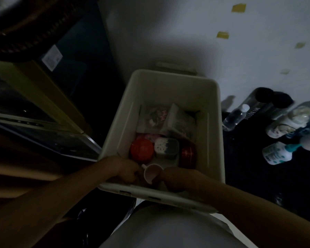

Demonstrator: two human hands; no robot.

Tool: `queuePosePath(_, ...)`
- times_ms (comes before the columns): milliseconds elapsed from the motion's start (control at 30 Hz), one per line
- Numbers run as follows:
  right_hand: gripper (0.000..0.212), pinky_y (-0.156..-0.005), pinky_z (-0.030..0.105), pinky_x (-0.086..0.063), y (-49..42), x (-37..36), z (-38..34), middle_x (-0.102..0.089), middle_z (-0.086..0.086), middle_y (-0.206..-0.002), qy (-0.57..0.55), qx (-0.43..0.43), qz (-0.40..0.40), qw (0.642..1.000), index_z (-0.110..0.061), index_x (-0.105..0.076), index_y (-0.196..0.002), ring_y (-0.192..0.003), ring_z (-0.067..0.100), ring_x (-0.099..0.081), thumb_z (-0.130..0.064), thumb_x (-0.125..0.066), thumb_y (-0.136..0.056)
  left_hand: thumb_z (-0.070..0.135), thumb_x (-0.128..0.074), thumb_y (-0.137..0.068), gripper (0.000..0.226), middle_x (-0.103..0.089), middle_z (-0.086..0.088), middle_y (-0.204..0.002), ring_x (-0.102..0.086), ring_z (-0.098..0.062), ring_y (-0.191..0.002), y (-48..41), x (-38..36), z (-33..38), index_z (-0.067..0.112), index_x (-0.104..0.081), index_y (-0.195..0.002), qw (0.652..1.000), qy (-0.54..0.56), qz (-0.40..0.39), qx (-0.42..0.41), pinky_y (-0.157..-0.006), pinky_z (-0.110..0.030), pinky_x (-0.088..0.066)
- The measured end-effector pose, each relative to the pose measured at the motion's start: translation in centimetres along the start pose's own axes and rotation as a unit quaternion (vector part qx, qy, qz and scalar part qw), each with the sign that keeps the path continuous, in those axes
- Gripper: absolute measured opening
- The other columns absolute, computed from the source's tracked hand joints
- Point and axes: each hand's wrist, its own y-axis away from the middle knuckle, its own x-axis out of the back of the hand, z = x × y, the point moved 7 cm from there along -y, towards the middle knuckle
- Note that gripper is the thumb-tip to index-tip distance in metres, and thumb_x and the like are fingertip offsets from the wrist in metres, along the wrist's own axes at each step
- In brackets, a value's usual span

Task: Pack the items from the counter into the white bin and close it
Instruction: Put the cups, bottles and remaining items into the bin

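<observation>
The white bin (170, 83) stands open in front of me in dim light. Inside lie a red round lid (141, 152), a small grey-and-white box (166, 147), a dark red tin (187, 154) and clear plastic packets (156, 119) at the far end. Both my hands are inside the near end of the bin. A small pink cup (152, 172) sits between them, tilted with its mouth up. My left hand (125, 170) grips it from the left at its handle side. My right hand (175, 178) curls round its right side.
Dark counter to the right holds a clear water bottle (235, 117), a dark bottle (263, 104) marked "MY BOTTLE" and several baby bottles (283, 126). A dark cabinet and a yellow-edged appliance (48, 97) stand at the left. A white wall (186, 33) is behind.
</observation>
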Motion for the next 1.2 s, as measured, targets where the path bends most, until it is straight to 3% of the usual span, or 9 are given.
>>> queuePosePath(133, 0.045, -0.100, 0.031, -0.039, 0.5, 1.1, 0.3, -0.050, 0.006, -0.142, -0.030, -0.002, 0.069, 0.997, -0.025, -0.047, -0.141, -0.126, 0.026, -0.050, -0.014, -0.050, -0.097, 0.024, -0.048, -0.098, 0.037, -0.058, 0.000, -0.134, -0.057, -0.018, -0.117, 0.6, 1.9, -0.1, 0.024, -0.056, -0.134, 0.997, 0.038, 0.066, -0.004, -0.091, -0.024, -0.042)
queuePosePath(367, 0.037, -0.096, 0.027, -0.038, 2.8, 3.2, 1.4, -0.053, 0.008, -0.136, -0.047, -0.003, 0.155, 0.987, -0.017, -0.051, -0.136, -0.117, 0.024, -0.053, -0.017, -0.045, -0.100, 0.035, -0.051, -0.098, 0.036, -0.057, 0.002, -0.134, -0.056, -0.017, -0.117, 0.2, 4.6, 1.1, 0.026, -0.057, -0.132, 0.980, 0.048, 0.193, -0.004, -0.091, -0.023, -0.042)
queuePosePath(500, 0.051, -0.106, 0.022, -0.025, 5.4, 6.1, 2.0, -0.032, 0.006, -0.154, -0.011, -0.006, 0.215, 0.977, -0.022, -0.028, -0.151, -0.135, 0.023, -0.037, -0.024, -0.042, -0.102, 0.033, -0.052, -0.096, 0.030, -0.061, 0.008, -0.125, -0.060, -0.013, -0.108, 1.1, 7.2, 3.3, 0.031, -0.060, -0.124, 0.960, 0.034, 0.274, -0.051, -0.080, -0.018, -0.039)
queuePosePath(633, 0.038, -0.100, 0.028, -0.039, 8.3, 8.5, 3.2, -0.052, 0.003, -0.138, -0.006, 0.004, 0.245, 0.970, -0.026, -0.050, -0.136, -0.120, 0.023, -0.053, -0.028, -0.048, -0.097, 0.030, -0.052, -0.093, 0.040, -0.058, 0.007, -0.134, -0.058, -0.014, -0.116, 1.3, 9.3, 5.1, 0.033, -0.054, -0.132, 0.940, 0.040, 0.331, -0.068, -0.096, -0.025, -0.045)
queuePosePath(700, 0.035, -0.098, 0.037, -0.047, 9.8, 9.4, 4.0, -0.058, 0.003, -0.130, 0.007, 0.003, 0.264, 0.964, -0.023, -0.056, -0.130, -0.114, 0.023, -0.057, -0.024, -0.048, -0.096, 0.034, -0.051, -0.090, 0.037, -0.062, 0.005, -0.127, -0.059, -0.011, -0.109, 1.5, 10.4, 6.2, 0.031, -0.057, -0.126, 0.929, 0.053, 0.355, -0.086, -0.088, -0.023, -0.047)
queuePosePath(767, 0.036, -0.100, 0.037, -0.045, 11.6, 10.5, 4.5, -0.059, 0.002, -0.130, 0.021, 0.027, 0.309, 0.950, -0.022, -0.058, -0.129, -0.116, 0.021, -0.056, -0.020, -0.048, -0.094, 0.045, -0.047, -0.086, 0.041, -0.065, 0.005, -0.119, -0.059, -0.006, -0.101, 1.8, 11.6, 7.8, 0.027, -0.061, -0.120, 0.916, 0.069, 0.378, -0.117, -0.080, -0.009, -0.041)
queuePosePath(933, 0.033, -0.104, 0.035, -0.041, 16.7, 12.7, 7.4, -0.061, 0.001, -0.131, 0.049, 0.049, 0.414, 0.908, -0.018, -0.064, -0.123, -0.119, 0.019, -0.054, -0.016, -0.051, -0.094, 0.025, -0.055, -0.088, 0.019, -0.067, 0.004, -0.103, -0.063, -0.014, -0.094, 1.6, 15.9, 12.5, 0.022, -0.063, -0.105, 0.879, 0.023, 0.446, -0.167, -0.079, -0.035, -0.050)
queuePosePath(1067, 0.034, -0.099, 0.035, -0.045, 21.0, 12.2, 13.4, -0.059, 0.002, -0.134, 0.017, -0.009, 0.468, 0.883, -0.019, -0.063, -0.123, -0.120, 0.022, -0.054, -0.016, -0.048, -0.093, 0.033, -0.049, -0.091, 0.033, -0.064, 0.006, -0.118, -0.059, -0.013, -0.108, 0.2, 18.9, 16.6, 0.026, -0.059, -0.122, 0.862, 0.004, 0.481, -0.160, -0.089, -0.031, -0.047)
queuePosePath(1200, 0.040, -0.100, 0.033, -0.044, 23.8, 10.5, 19.6, -0.052, -0.006, -0.142, 0.014, -0.091, 0.467, 0.879, -0.025, -0.056, -0.132, -0.125, 0.017, -0.051, -0.022, -0.047, -0.093, 0.034, -0.052, -0.096, 0.046, -0.050, 0.000, -0.141, -0.042, -0.017, -0.132, -2.0, 20.6, 20.4, 0.021, -0.049, -0.139, 0.854, -0.009, 0.497, -0.154, -0.114, -0.031, -0.026)
